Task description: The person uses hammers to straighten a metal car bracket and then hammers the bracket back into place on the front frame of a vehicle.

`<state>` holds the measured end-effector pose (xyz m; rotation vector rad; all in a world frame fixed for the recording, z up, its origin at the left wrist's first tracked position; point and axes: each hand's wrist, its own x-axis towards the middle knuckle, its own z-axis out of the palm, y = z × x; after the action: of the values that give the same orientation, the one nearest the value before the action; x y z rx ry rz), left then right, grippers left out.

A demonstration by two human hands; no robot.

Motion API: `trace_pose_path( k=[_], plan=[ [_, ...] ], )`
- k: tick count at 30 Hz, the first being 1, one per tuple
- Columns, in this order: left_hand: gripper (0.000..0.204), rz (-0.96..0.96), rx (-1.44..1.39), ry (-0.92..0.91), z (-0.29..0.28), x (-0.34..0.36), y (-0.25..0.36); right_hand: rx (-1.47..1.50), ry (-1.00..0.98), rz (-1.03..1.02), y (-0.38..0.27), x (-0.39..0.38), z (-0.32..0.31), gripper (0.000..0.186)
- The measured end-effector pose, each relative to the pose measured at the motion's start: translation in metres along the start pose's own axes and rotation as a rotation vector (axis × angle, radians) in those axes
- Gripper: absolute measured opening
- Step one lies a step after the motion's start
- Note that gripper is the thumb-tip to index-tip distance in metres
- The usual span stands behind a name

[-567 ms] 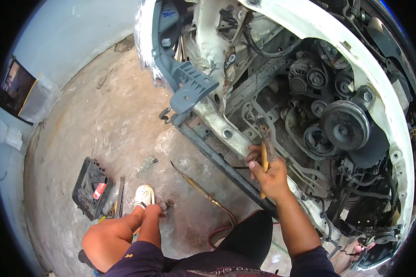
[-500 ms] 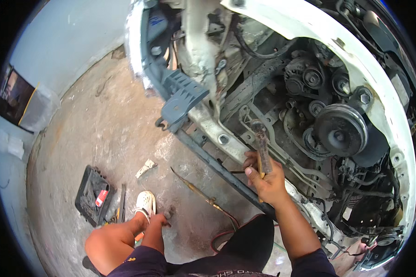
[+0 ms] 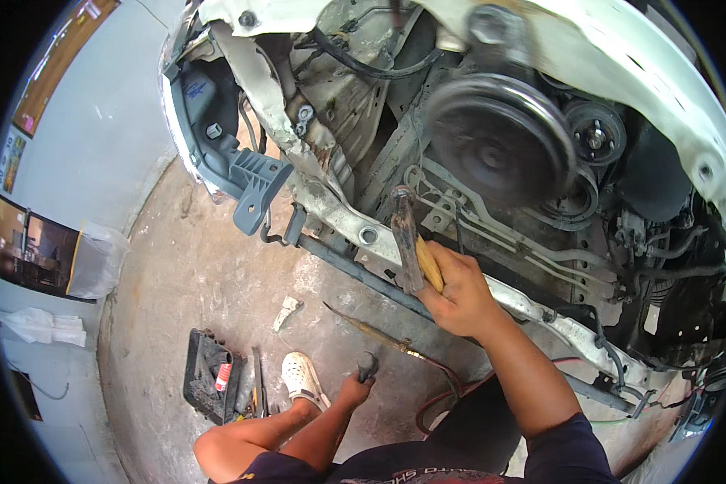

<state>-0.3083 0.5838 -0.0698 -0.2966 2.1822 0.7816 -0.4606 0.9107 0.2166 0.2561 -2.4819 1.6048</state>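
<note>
My right hand [image 3: 460, 300] is closed round the yellow handle of a hammer [image 3: 410, 246]. The hammer's worn, rusty head stands just above the white lower crossmember [image 3: 347, 222] of a stripped car front; I cannot tell whether they touch. Lower down, beside my knee, my left hand [image 3: 353, 390] grips a dark, rounded metal piece [image 3: 368, 366]. Its lower part is hidden by the fingers. A grey bracket [image 3: 260, 189] hangs at the left end of the crossmember, and a dark bar [image 3: 363, 278] runs along its near side.
A large round disc [image 3: 496, 149] hangs blurred before the engine pulleys [image 3: 595, 133]. On the concrete floor lie a torch with a hose [image 3: 379, 335], a broken white piece [image 3: 286, 312] and a black tray [image 3: 194, 379] holding a red can. A wall [image 3: 113, 121] stands at left.
The view has shifted, bringing the engine bay closer. My right hand has turned the hammer, so its head now shows side-on. My left hand has come forward, showing the dark metal piece more clearly.
</note>
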Motion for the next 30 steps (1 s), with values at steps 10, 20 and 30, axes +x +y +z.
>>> trace_pose_path(
  k=[10, 20, 30],
  plan=[
    [0.049, 0.497, -0.774, 0.074, -0.186, -0.110, 0.172, 0.131, 0.121, 0.172, -0.032, 0.006, 0.008, 0.040],
    [0.028, 0.609, -1.535, -0.469, -0.270, -0.044, 0.252, 0.287, 0.272, 0.586, -0.064, -0.112, 0.038, 0.044],
    [0.016, 0.797, -1.521, -0.766, -0.285, -0.016, 0.304, 0.663, 0.631, 0.542, -0.074, -0.098, 0.107, 0.051]
  ],
)
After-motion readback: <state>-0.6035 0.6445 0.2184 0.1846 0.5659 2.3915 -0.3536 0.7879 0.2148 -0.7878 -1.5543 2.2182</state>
